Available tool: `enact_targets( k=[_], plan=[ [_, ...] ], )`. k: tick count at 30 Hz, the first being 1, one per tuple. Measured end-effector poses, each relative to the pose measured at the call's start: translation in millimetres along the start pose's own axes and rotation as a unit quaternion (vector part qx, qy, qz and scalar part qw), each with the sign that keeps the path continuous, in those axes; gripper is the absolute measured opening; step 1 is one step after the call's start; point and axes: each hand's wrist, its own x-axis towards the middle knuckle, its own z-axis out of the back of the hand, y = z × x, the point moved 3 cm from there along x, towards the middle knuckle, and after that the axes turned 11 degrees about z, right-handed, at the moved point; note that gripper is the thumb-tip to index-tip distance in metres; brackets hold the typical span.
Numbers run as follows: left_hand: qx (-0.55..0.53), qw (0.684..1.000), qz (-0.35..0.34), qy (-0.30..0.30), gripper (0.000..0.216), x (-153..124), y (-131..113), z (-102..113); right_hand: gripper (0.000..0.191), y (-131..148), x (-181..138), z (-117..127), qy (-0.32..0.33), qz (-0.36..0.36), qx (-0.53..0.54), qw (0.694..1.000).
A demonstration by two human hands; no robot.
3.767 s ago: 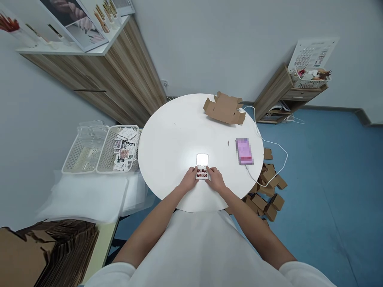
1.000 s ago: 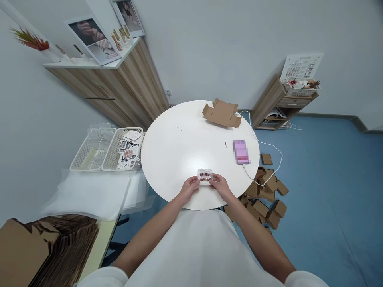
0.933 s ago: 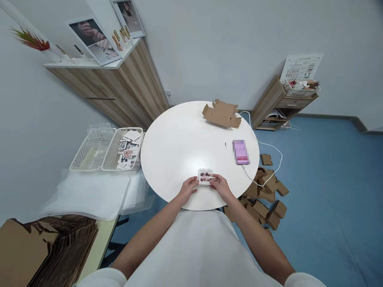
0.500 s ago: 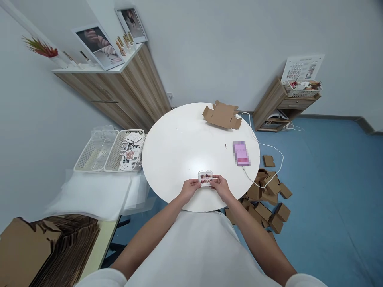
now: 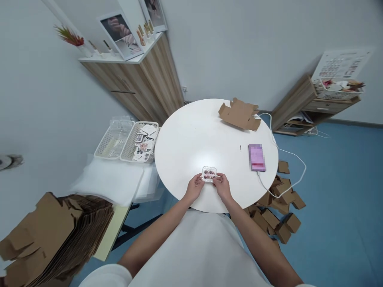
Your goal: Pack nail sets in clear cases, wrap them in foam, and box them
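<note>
- Left hand pinching the left edge of a small clear plastic case of dark red press-on nails — fingers closed on it.
- Right hand gripping the right edge of the same case, thumb and fingertips curled over the rim.
- Case near the front edge of the round white table, lid apparently shut; whether resting on the tabletop or raised just off it, cannot tell.
- Further back on the table: flat brown cardboard box blank; to the right, pink phone with a white cable trailing off the edge.
- Left of the table, two white plastic baskets; small folded brown cartons scattered on the blue floor at right.
- Likely risks: smooth plastic slipping from a light two-sided pinch — so close to the rim, a drop could land on the floor; uneven squeezing could pop the lid and spill the nails.
</note>
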Motion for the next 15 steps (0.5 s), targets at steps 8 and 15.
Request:
enact_targets(
  k=[8,15],
  plan=[
    [0.005,0.987,0.000,-0.158,0.045,19,-11,78,0.044,7,27,-103,0.088,0.015,-0.045,0.995],
    [-0.002,0.981,-0.004,-0.193,0.049,60,-35,166,0.048,-3,68,-198,0.083,0.023,-0.140,0.986]
  ],
)
